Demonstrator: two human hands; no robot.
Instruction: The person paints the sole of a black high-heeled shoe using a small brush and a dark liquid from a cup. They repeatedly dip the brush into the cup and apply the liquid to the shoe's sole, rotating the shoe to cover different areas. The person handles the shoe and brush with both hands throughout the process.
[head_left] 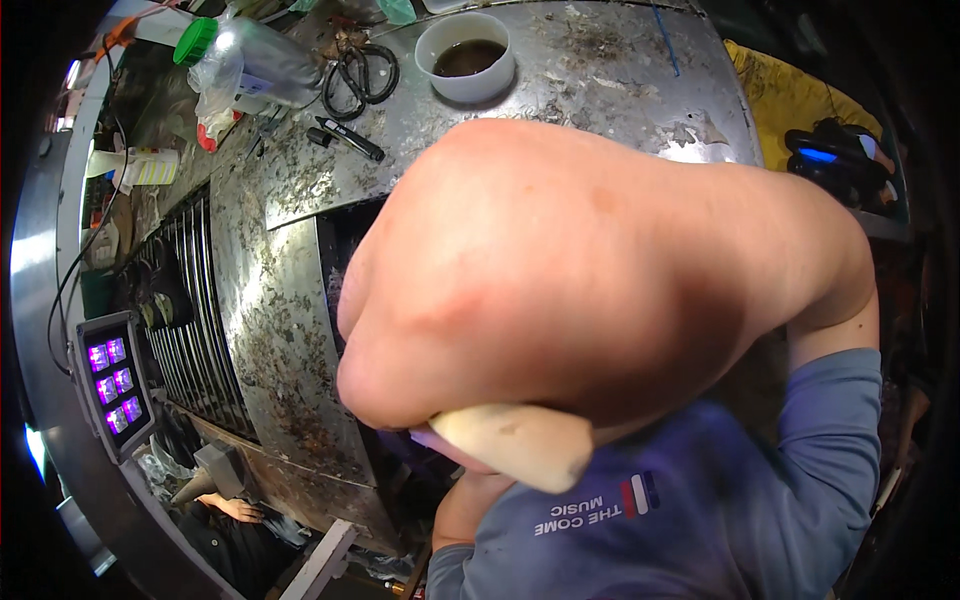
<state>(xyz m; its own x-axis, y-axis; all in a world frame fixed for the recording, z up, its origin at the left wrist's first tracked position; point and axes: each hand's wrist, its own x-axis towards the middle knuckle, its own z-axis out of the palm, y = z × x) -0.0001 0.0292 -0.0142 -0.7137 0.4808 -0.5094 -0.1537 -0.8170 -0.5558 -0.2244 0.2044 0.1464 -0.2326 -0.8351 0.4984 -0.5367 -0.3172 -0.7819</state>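
I look down on a stained, scuffed metal worktop (pixel 600 70) in a cluttered workshop. At the far edge stands a white cup (pixel 465 57) of dark liquid, with black scissors (pixel 360 78) and a black marker (pixel 350 138) to its left, and a clear bottle with a green cap (pixel 245 60) further left. A ribbed metal grille (pixel 195 320) runs down the left side, with a small panel of purple lights (pixel 113 385) near it. Very close to the camera, my right hand (pixel 590 290) is curled into a fist, gripping a pale rounded handle-like piece (pixel 515 440) that juts out below it. The fist hides most of the worktop. I cannot find my left hand; a blue sleeve (pixel 760 500) fills the near right.
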